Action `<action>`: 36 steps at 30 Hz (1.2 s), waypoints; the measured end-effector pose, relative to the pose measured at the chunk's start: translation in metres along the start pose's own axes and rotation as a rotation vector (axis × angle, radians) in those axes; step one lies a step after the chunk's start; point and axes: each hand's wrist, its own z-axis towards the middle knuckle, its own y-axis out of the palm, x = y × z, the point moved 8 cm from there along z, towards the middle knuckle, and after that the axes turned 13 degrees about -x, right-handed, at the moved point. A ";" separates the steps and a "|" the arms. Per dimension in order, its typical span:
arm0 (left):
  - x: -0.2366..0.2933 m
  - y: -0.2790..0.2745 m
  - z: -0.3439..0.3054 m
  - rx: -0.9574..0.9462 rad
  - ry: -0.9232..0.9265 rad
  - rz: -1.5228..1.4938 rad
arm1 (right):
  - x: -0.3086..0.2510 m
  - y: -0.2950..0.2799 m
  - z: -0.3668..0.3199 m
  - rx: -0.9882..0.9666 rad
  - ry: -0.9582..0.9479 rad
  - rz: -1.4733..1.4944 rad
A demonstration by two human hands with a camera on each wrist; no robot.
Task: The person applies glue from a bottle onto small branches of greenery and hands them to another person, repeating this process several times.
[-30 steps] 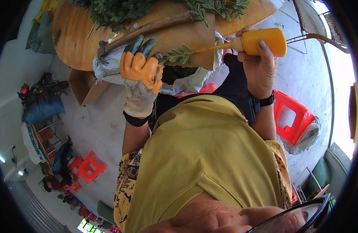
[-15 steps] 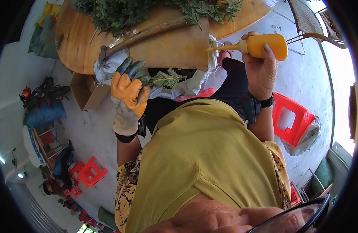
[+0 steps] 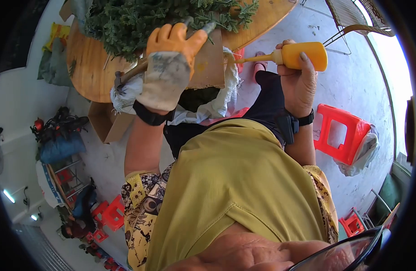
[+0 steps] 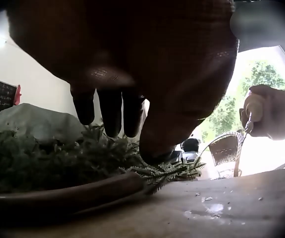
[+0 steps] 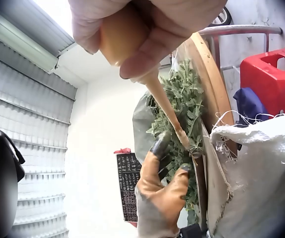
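My left hand (image 3: 171,54), in an orange-coated glove with dark fingertips, reaches over the table to the green fir branches (image 3: 122,27). Its fingers are spread; in the right wrist view the thumb and forefinger stand apart near the foliage. A small sprig (image 4: 169,173) lies close under those fingertips in the left wrist view. My bare right hand (image 3: 300,90) grips a yellow squeeze bottle (image 3: 317,56) lying sideways, its long nozzle (image 5: 167,106) pointing left toward the cardboard (image 3: 211,70). Partly hidden by the glove, a wooden-handled hammer (image 3: 118,80) lies on the table.
The round wooden table (image 3: 88,67) holds the branch pile. White woven sacking (image 3: 228,88) hangs at its near edge, with dark foliage (image 3: 196,97) inside. A cardboard box (image 3: 111,122) stands left on the floor, a red stool (image 3: 341,135) right. A wire basket (image 3: 348,16) is beyond.
The left hand lowered a fir sprig to the opening of the sack, let it go, and moved forward to the branch pile. The right hand keeps the bottle, moving only slightly.
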 end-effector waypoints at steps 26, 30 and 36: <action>-0.079 0.044 -0.113 0.551 -0.476 -1.088 | 0.013 0.005 -0.002 -0.002 0.046 0.043; -0.040 0.038 -0.107 0.087 -0.236 -0.468 | 0.015 0.008 -0.001 0.057 0.032 0.012; -0.054 0.011 -0.118 0.152 -0.377 -0.527 | 0.023 0.009 0.004 -0.055 0.070 0.038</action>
